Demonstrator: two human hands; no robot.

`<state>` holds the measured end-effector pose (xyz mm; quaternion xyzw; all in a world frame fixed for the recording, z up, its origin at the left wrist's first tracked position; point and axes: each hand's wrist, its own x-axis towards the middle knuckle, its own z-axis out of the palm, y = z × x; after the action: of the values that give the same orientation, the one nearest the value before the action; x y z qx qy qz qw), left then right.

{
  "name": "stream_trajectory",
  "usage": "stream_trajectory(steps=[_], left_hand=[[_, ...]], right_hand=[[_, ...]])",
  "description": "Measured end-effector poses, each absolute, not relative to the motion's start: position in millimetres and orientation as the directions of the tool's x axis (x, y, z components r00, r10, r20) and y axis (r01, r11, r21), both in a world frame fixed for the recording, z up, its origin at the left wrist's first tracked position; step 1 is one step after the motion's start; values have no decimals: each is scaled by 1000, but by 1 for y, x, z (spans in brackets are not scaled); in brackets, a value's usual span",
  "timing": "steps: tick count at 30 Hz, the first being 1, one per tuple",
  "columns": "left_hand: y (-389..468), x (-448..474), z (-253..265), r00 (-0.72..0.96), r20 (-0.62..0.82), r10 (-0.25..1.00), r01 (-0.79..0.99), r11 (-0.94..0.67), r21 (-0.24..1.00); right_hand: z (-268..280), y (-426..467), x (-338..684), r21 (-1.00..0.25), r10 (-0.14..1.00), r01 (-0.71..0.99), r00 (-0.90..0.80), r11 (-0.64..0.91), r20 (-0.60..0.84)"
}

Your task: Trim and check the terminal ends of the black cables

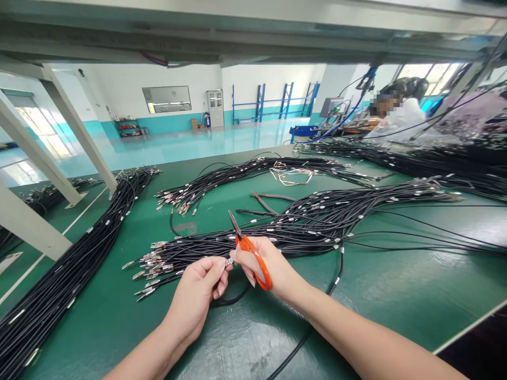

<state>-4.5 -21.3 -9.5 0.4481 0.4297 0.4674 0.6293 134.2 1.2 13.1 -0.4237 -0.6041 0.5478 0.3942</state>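
Note:
Orange-handled scissors (pixel 253 256) sit in my right hand (pixel 269 264), their dark blades pointing up and away to the left. The fingers of that hand are curled through and around the handles. My left hand (pixel 202 282) pinches the end of a black cable (pixel 233 301), whose small metal connector (pixel 229 261) shows between the two hands. Fingertips of my right hand are at this connector; whether they grip it too I cannot tell. Just beyond my hands lies a large bundle of black cables (pixel 301 227) with bare metal ends and white labels.
Behind the bundle lie red-and-black pliers (pixel 265 203), another cable bundle (pixel 237 177) and white wires (pixel 291 174). A long bundle (pixel 99 243) runs down the left side beside white frame posts (pixel 79 126). A shelf beam (pixel 237 37) crosses overhead. A person (pixel 400 113) sits at the far right.

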Motion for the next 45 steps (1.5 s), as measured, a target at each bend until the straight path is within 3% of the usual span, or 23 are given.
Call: stream_trajectory(steps=[4,7,11,13,15,21,23,25,27,29,33,36,38,41,45], left_hand=[[-19,-11,-2,226,-10,974,6,9,1000],[-18,-19,4,168,3,986,98,-20,995],[-21,-31,11,44,-37,998,112,31,993],[-29,-36,13,12,-76,997,102,74,992],[-41,-42,15,-27,-121,992,61,123,991],[-92,-53,6,-148,-287,946,117,305,945],[-106,-58,-1,-244,-270,931,203,321,925],[-118,-65,-10,-313,-163,936,335,270,903],[-127,-71,-20,-258,-2,966,491,132,861],[-135,-75,-28,-78,177,981,611,-93,786],[-144,-77,-33,199,415,888,704,-424,569],[-147,-81,-31,237,484,842,747,-476,463],[-149,-84,-30,240,495,835,793,-463,396],[-153,-88,-33,228,445,866,866,-389,314],[-149,-91,-41,286,485,827,864,-441,243]], right_hand=[[10,4,136,-990,953,131,-303,54,12],[6,4,139,-935,942,279,-313,216,124],[3,-1,140,-690,864,541,-424,482,271],[4,-5,141,-566,804,579,-501,586,320],[7,-7,144,-519,766,571,-547,636,338],[17,-6,161,-646,747,526,-657,553,104],[18,-7,162,-662,716,524,-697,536,28],[19,-11,161,-665,680,525,-732,532,-34],[20,-16,157,-651,651,534,-755,539,-79],[20,-20,154,-625,634,541,-767,563,-94],[18,-21,150,-598,588,517,-803,612,-93],[14,-12,149,-578,666,526,-745,624,41],[10,-2,149,-468,762,623,-615,627,204],[1,12,148,-259,790,765,-480,590,382],[-8,23,147,-148,795,813,-484,563,366]])
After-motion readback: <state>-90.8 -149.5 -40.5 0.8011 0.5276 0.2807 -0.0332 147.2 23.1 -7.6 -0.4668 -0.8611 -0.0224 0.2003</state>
